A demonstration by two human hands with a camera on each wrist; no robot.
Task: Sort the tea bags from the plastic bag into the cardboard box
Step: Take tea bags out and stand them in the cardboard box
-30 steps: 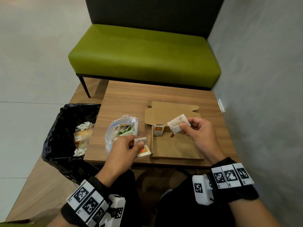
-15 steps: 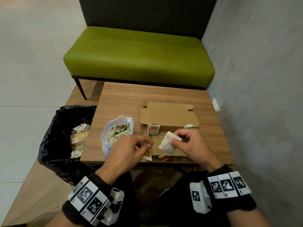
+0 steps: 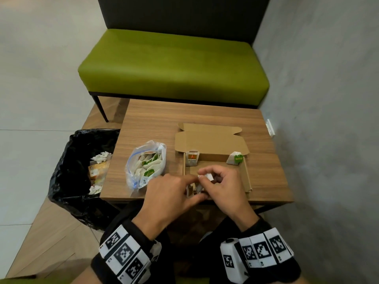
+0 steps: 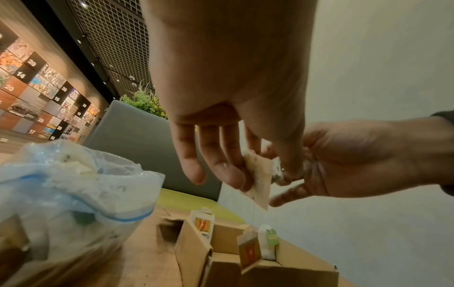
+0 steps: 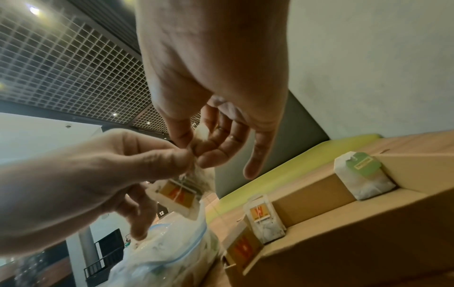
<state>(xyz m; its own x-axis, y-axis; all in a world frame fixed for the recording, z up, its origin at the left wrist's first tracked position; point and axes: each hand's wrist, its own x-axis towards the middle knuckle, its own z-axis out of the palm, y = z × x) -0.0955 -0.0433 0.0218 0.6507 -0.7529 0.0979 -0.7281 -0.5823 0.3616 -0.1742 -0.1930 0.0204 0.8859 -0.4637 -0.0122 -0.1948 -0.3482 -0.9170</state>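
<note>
Both hands meet over the near left part of the open cardboard box (image 3: 245,175). My left hand (image 3: 184,187) and right hand (image 3: 213,179) pinch one white tea bag (image 3: 207,177) between their fingertips. It hangs with an orange tag (image 5: 179,194) facing the right wrist view, and shows as plain paper (image 4: 258,174) in the left wrist view. Inside the box an orange-tagged tea bag (image 3: 192,158) stands in the far left corner and a green-tagged one (image 3: 235,158) in the far right corner. The clear plastic bag (image 3: 146,165) with several tea bags lies left of the box.
The wooden table (image 3: 205,113) stands against a grey wall (image 3: 317,119) on the right. A black-lined bin (image 3: 67,181) with wrappers sits beside the table's left edge. A green bench (image 3: 174,68) stands behind. Another orange tag (image 4: 249,250) stands at the box's near left edge.
My right hand has brought its tea bag from over the box's far side down to the near left. The left hand has moved right to meet it, and both now pinch it.
</note>
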